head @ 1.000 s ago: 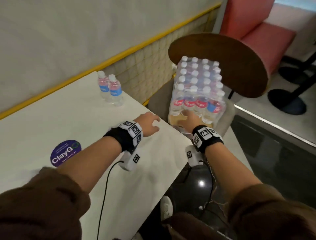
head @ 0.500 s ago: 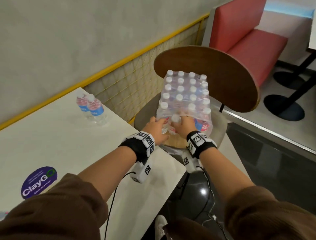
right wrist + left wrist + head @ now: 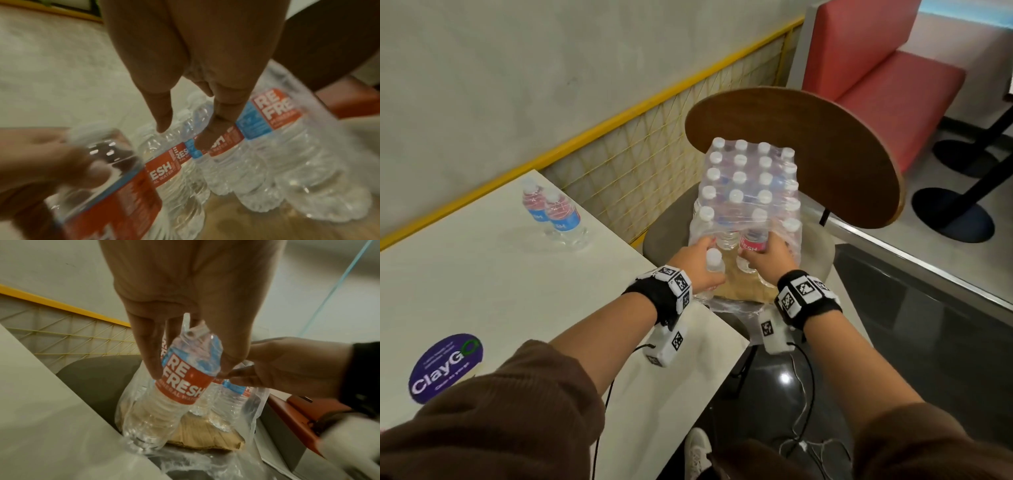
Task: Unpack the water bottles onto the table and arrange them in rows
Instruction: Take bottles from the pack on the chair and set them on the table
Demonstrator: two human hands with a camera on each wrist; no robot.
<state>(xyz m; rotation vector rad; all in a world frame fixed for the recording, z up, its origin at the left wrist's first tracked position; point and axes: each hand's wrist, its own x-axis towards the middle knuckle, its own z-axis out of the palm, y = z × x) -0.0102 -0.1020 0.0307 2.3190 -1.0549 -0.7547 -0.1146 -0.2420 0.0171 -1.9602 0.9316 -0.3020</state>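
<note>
Two water bottles (image 3: 558,219) stand on the white table (image 3: 482,281); the left hand (image 3: 700,263) grips one bottle (image 3: 180,386) beside the shrink-wrapped pack (image 3: 750,192) on the chair (image 3: 822,250), the right hand (image 3: 767,255) grasping another (image 3: 224,155) inside.

Bottle pack (image 3: 748,192) on chair (image 3: 822,144) right of table (image 3: 482,274); two bottles (image 3: 554,214) apparently touching at far edge.

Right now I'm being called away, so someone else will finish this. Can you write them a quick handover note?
Left hand: grip on one bottle, pulled partly out of the torn pack.
Right hand: fingers on the next bottle in the pack's front row; firm grip unclear.
The pack sits on the chair beside the table.
Done: two bottles stand on the table.
Left: unpack the rest and arrange rows.
</note>
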